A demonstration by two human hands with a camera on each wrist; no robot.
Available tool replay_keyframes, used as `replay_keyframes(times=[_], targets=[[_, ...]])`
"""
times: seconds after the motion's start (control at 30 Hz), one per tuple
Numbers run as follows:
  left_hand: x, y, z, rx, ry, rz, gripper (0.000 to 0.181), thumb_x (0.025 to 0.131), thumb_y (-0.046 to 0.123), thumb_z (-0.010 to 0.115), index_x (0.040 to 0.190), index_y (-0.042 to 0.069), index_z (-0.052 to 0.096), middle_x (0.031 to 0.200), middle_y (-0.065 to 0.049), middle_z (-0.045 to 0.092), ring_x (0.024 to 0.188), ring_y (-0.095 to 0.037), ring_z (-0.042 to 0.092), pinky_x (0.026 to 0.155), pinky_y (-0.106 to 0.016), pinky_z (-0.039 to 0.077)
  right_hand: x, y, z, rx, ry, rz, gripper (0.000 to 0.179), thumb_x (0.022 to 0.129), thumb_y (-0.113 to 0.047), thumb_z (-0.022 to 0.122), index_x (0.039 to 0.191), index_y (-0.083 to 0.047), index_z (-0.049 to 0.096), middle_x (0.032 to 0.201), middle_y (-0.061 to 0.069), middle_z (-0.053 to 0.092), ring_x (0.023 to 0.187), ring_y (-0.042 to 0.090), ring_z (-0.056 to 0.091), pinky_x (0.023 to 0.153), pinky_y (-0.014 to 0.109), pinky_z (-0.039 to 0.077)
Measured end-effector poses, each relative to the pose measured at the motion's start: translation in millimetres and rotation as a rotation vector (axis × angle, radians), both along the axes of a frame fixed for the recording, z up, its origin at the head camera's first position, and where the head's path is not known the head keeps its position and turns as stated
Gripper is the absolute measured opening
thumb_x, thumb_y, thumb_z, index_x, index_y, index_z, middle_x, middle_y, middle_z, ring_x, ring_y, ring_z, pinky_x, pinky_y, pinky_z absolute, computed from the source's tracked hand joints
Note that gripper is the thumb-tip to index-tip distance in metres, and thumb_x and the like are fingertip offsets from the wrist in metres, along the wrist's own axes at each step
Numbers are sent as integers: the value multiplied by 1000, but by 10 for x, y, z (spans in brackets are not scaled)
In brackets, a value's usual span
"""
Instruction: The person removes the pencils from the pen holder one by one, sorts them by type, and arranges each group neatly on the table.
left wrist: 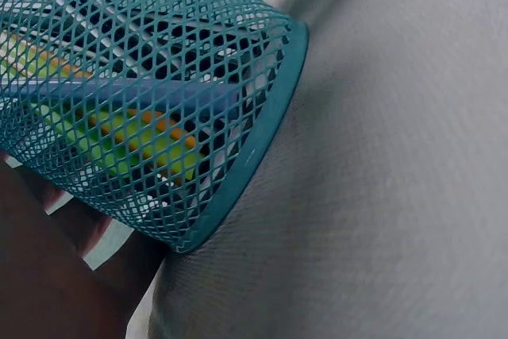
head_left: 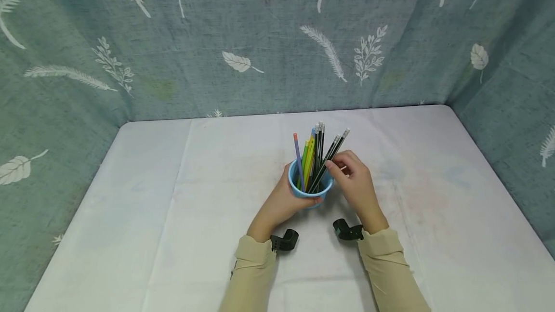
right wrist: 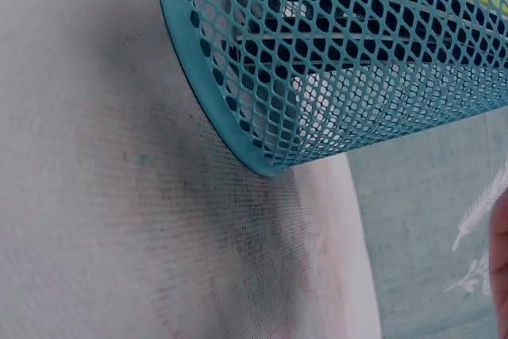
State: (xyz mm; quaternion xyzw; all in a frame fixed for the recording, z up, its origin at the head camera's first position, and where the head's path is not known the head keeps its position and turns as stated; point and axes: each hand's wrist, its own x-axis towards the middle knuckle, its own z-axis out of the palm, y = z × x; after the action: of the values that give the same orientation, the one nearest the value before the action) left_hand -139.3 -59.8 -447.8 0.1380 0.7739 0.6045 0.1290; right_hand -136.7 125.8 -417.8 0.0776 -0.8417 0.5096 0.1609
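A blue mesh pencil cup [head_left: 331, 183] stands on the table, full of pencils. My left hand [head_left: 284, 202] grips its left side, with the thumb across the front below the rim. In the left wrist view, fingers [left wrist: 131, 275] wrap under the mesh near the cup's base [left wrist: 258, 144]. My right hand [head_left: 357, 182] is at the right of the rim, its thumb and forefinger pinching a black pencil [head_left: 340, 142] that leans right. Yellow pencils [head_left: 309, 160], a purple pencil [head_left: 297, 155] with a red end, and several upright black pencils stand beside it.
A white cloth [head_left: 208, 235] covers the table. Green leaf-patterned curtains [head_left: 269, 28] hang behind and at both sides. Black wrist-camera mounts [head_left: 286, 240] sit at both sleeve cuffs, close in front of the cup.
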Motion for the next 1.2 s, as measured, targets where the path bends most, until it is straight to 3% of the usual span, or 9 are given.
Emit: replay_keyframes(times=[0.2, 0.33, 0.43, 0.53, 0.63, 0.7, 0.97, 1.07, 1.2], targets=[[1, 12, 22, 8, 28, 39, 99, 60, 35, 86, 138, 29, 25, 128, 5, 45, 115, -14, 45, 100, -40, 35, -6, 10, 38, -169, -57, -45, 25, 92, -34, 54, 89, -9, 57, 78, 6, 59, 70, 23, 57, 59, 25, 46], [-7, 26, 21, 20, 46, 74, 99, 60, 34, 86, 138, 28, 26, 128, 5, 47, 114, -13, 46, 100, -39, 35, -7, 20, 97, -315, -54, -6, 26, 95, -26, 51, 89, -1, 53, 73, 15, 60, 66, 24, 58, 58, 28, 48], [-4, 41, 62, 16, 50, 85, 99, 62, 33, 85, 140, 25, 25, 129, 3, 47, 115, -14, 46, 100, -38, 35, 20, 14, 185, -396, -26, 39, 26, 97, -20, 46, 92, 5, 49, 79, 23, 61, 65, 29, 59, 58, 28, 49], [-21, 59, 59, 16, 36, 95, 100, 63, 29, 85, 142, 24, 24, 132, 1, 45, 118, -15, 45, 101, -38, 34, 26, 19, 195, -474, -7, 64, 24, 99, -17, 40, 98, 5, 49, 84, 21, 64, 62, 31, 59, 57, 28, 51], [-34, 63, 13, 2, 35, 116, 102, 62, 31, 85, 142, 25, 23, 133, 1, 44, 119, -16, 44, 102, -39, 33, -8, 42, 96, -582, -6, 74, 23, 100, -22, 39, 101, -1, 49, 81, 14, 66, 57, 27, 58, 56, 29, 51], [-27, 61, 5, -8, 22, 131, 102, 61, 34, 86, 141, 27, 24, 132, 3, 45, 120, -15, 43, 103, -40, 33, -23, 47, 55, -668, -10, 62, 23, 99, -26, 39, 103, -6, 48, 79, 11, 66, 54, 23, 58, 55, 28, 51], [-21, 72, -31, -11, 32, 132, 103, 59, 42, 84, 142, 28, 24, 132, 4, 45, 121, -14, 43, 103, -40, 33, -47, 80, 48, -940, -47, -27, 39, 97, -29, 46, 122, 1, 43, 72, 10, 60, 48, 16, 52, 45, 23, 47], [-23, 80, -29, -22, 40, 127, 103, 60, 42, 84, 142, 27, 23, 134, 4, 43, 122, -14, 42, 103, -40, 33, -58, 106, 40, -988, -70, -52, 37, 96, -27, 48, 121, 0, 47, 65, 6, 54, 45, 14, 43, 40, 19, 40], [-16, 83, -15, -31, 31, 133, 102, 61, 38, 84, 142, 26, 23, 134, 4, 43, 122, -14, 41, 103, -40, 32, -63, 122, 7, -915, -121, -51, 37, 95, -28, 49, 120, -1, 50, 60, 3, 50, 43, 11, 37, 37, 19, 34]])
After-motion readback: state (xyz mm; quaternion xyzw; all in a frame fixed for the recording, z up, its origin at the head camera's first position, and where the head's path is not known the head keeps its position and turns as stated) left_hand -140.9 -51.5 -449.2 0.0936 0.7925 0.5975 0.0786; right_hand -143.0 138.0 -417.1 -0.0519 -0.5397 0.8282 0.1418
